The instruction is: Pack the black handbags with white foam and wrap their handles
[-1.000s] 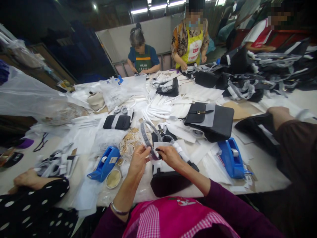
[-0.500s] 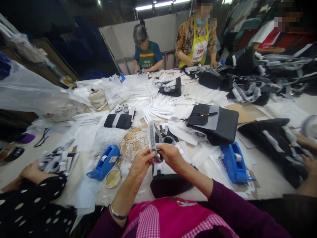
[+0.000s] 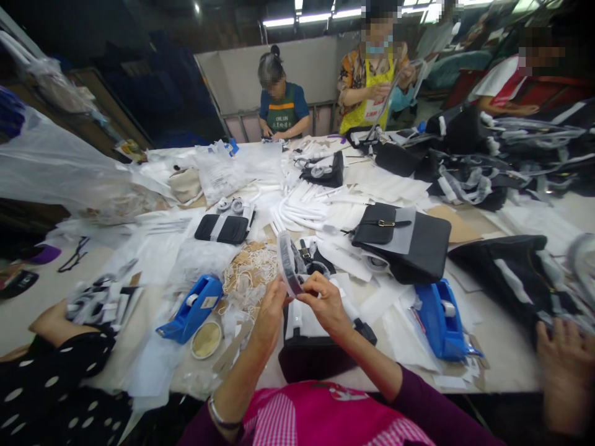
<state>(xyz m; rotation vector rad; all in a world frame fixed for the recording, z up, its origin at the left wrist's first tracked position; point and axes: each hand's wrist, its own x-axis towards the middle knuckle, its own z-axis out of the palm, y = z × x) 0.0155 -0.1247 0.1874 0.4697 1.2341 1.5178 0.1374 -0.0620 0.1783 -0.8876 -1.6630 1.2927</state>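
Both hands meet at a looped strap [image 3: 289, 265] in clear plastic wrap, held above a black bag. My left hand [image 3: 270, 305] grips the strap's lower left side. Thumb and fingers of my right hand [image 3: 324, 302] pinch its lower right end. Below them the black bag [image 3: 316, 356], with white padding on top, lies near the table's front edge. Just behind the strap is a black piece with a gold buckle [image 3: 312, 255].
Blue tape dispensers [image 3: 191, 310] [image 3: 444, 319] stand left and right. Beside the left one are a round tin [image 3: 206, 339] and tangled strings [image 3: 251, 272]. A black buckled bag [image 3: 404, 238] lies right. Co-workers' hands [image 3: 564, 365] [image 3: 51, 325] are at both sides.
The strap loop has turned and my fingers have shifted along its lower end. Across the table, a person in a yellow apron has lifted a long strap. The view has shifted slightly.
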